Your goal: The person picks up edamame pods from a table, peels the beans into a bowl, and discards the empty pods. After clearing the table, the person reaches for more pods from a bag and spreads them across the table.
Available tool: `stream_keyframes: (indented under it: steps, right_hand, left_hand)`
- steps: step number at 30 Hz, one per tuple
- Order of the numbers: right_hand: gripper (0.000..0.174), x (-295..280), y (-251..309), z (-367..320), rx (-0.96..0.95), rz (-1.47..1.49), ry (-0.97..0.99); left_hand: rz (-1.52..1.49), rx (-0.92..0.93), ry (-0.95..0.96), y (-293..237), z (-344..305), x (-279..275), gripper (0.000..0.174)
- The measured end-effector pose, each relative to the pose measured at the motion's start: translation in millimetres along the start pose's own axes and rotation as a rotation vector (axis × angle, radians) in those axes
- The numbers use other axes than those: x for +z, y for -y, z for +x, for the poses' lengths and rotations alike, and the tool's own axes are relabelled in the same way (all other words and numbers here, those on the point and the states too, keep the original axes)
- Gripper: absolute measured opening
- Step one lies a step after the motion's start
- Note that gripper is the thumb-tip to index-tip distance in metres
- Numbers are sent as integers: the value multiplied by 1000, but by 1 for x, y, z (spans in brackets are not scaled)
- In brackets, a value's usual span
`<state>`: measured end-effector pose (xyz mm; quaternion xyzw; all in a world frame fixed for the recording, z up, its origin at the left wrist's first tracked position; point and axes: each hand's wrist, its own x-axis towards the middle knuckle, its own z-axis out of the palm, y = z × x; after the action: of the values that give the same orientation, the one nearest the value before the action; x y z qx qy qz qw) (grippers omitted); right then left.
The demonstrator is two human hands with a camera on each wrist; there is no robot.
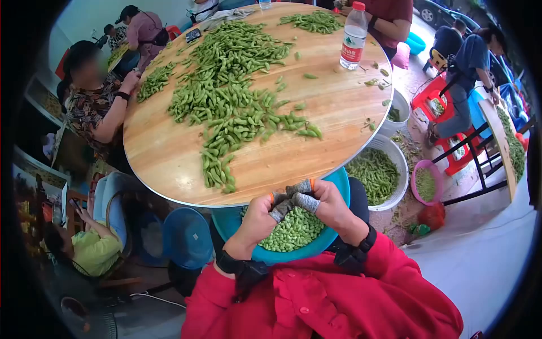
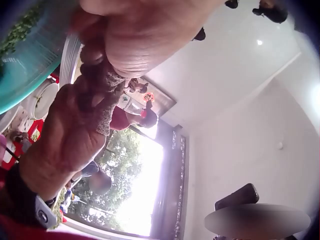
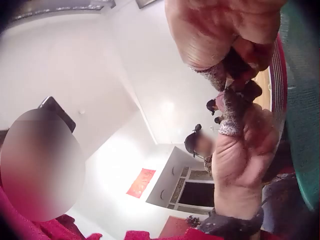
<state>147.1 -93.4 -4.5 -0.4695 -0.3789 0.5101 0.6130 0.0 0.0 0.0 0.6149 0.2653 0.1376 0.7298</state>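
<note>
My left hand point(image 1: 253, 224) and right hand point(image 1: 340, 212) meet fingertip to fingertip above a teal basin point(image 1: 271, 257), thumbs and fingers curled. Grey knit covers point(image 1: 305, 201) with orange edges sheathe some fingers point(image 3: 233, 112). Whatever lies between the fingertips is hidden, so I cannot tell what they hold. Under the hands, the basin contains many shelled green beans point(image 1: 294, 229). Just beyond them is the near edge of a round wooden table point(image 1: 299, 161). A long heap of green bean pods point(image 1: 231, 73) spreads across it, its nearest pods point(image 1: 217, 172) left of my hands.
A water bottle point(image 1: 353, 39) stands at the table's right. On the floor to the right are a white basin point(image 1: 402, 183) of pods and a pink basin point(image 1: 427, 181). A blue basin point(image 1: 188, 237) is at left. Several people sit around; one person point(image 1: 93, 107) is at the table's left.
</note>
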Motion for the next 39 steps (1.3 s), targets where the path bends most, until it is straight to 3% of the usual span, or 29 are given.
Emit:
stream_keyframes:
  steps: [2,5,8,17,20,29,32,35,39]
  right_hand:
    - [23,5,5,-4,-66,-1,-65]
    - [21,12,9,-11,7,-7,-139]
    - [18,12,15,-15,95,-10,-30]
    - [16,11,16,-19,135,-33,-61]
    - [16,11,6,-18,99,-19,-67]
    - [16,9,-2,-18,90,-122,-55]
    - [16,12,0,-17,138,-42,-80]
    - [15,11,0,-17,147,-51,-87]
    - [15,16,9,-18,84,-1,-74]
  left_hand:
    - [7,91,-40,2,-4,3,16]
    - [-71,100,-109,1,-14,6,14]
    - [-140,74,-98,-2,-19,11,12]
    - [-125,104,-124,0,-20,16,4]
    - [-292,-28,-41,1,-23,9,6]
    - [-395,-97,21,4,-24,8,4]
    - [22,53,-77,11,-20,12,7]
    - [982,442,-253,3,-26,18,11]
    - [1021,589,-283,6,-24,16,17]
